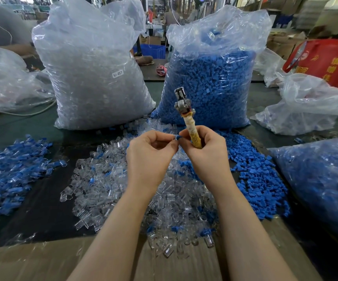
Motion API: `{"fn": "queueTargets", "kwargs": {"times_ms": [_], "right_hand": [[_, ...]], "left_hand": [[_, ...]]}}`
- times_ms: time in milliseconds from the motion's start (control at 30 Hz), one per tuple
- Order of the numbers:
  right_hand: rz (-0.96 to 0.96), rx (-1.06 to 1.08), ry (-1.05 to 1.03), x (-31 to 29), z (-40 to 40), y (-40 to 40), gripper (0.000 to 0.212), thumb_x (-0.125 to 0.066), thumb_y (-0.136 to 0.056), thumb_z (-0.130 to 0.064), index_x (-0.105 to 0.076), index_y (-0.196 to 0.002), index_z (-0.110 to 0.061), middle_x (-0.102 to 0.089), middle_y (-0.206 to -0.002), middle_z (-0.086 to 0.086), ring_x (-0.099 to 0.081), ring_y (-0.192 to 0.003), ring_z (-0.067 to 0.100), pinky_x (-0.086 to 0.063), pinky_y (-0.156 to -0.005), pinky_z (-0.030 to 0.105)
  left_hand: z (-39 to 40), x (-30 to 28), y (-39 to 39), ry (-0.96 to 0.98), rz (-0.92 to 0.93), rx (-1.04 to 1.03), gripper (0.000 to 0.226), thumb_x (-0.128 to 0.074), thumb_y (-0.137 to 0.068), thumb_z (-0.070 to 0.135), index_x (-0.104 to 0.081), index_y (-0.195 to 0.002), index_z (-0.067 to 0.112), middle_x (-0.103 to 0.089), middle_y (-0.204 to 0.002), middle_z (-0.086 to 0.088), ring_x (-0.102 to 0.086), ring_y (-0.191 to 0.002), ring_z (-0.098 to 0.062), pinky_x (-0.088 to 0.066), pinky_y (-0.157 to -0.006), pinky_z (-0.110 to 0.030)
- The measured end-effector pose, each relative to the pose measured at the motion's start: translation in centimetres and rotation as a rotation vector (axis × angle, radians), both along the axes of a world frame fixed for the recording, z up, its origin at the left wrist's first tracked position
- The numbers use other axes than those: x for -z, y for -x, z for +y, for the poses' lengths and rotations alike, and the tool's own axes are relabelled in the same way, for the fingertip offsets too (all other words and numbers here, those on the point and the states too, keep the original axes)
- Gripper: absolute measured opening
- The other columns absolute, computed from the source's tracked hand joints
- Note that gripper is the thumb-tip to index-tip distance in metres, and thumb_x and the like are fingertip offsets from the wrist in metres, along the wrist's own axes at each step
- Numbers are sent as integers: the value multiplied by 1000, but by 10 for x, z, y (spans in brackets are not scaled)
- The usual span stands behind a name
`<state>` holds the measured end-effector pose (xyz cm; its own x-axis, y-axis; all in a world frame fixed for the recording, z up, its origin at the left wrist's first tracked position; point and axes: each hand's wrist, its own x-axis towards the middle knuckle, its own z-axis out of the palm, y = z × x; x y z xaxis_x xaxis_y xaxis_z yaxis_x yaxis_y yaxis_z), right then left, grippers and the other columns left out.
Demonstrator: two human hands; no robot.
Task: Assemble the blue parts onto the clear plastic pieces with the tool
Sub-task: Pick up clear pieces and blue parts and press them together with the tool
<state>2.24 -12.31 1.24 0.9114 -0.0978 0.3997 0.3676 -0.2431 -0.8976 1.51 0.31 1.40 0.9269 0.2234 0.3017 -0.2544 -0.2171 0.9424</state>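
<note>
My right hand (204,151) grips the tool (186,114) by its tape-wrapped handle, with the metal jaws pointing up and away. My left hand (150,153) is curled with its fingertips meeting the right hand's fingertips, and a small blue part (178,137) is pinched between them. What else the left hand holds is hidden. A heap of clear plastic pieces (107,179) lies under my wrists. Loose blue parts (259,179) are piled to the right. Assembled blue-and-clear pieces (12,169) lie at the left.
A tall bag of clear pieces (95,74) and a tall bag of blue parts (210,78) stand behind the heaps. Another bag of blue parts (322,179) lies at the right. Crumpled plastic bags (306,106) and a red bag (330,61) sit at the far right. Cardboard (32,260) covers the near edge.
</note>
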Motion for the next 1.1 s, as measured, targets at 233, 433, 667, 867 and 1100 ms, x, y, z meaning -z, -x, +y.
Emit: {"fn": "queueTargets", "kwargs": {"times_ms": [233, 433, 667, 867, 1100], "right_hand": [[56, -64, -25, -3, -2, 1, 24, -66, -90, -8, -66, -82, -30, -68, -77, -7, -58, -65, 1, -50, -62, 13], [133, -118, -3, -5, -4, 3, 15, -65, -91, -11, -67, -93, -25, -68, -86, 12, -61, -82, 33, -54, -76, 42], [333, -236, 152, 0, -21, 2, 19, -65, -87, -10, -62, -101, -23, -53, -82, -2, -51, -74, 14, -43, -73, 33], [408, -346, 240, -1, -23, 4, 25, -65, -79, -18, -60, -103, -22, -50, -83, 2, -50, -79, 23, -48, -87, 56], [414, -373, 361, -1, -22, 2, 29, -64, -87, -8, -55, -114, -16, -48, -85, 2, -47, -75, 20, -38, -70, 36]], "left_hand": [[0, 0, 0, -13, -31, -18, 18, -81, -78, 14, -71, -75, 28, -73, -71, 10, -71, -70, -5, -56, -65, -19], [0, 3, -2, -2, -30, -61, 17, -79, -81, 14, -69, -74, 26, -72, -69, 6, -70, -67, -9, -57, -64, -23], [2, -2, -2, 273, -15, 16, 13, -71, -86, 3, -67, -81, 14, -73, -69, 1, -72, -67, -11, -52, -62, -15], [11, -4, -6, 407, -41, 10, 9, -66, -89, 1, -66, -86, 9, -72, -65, 4, -69, -64, -8, -53, -64, -16], [22, -5, -6, 425, -59, 18, 11, -64, -90, 1, -65, -86, 11, -72, -66, 7, -68, -64, -5, -53, -63, -15]]}}
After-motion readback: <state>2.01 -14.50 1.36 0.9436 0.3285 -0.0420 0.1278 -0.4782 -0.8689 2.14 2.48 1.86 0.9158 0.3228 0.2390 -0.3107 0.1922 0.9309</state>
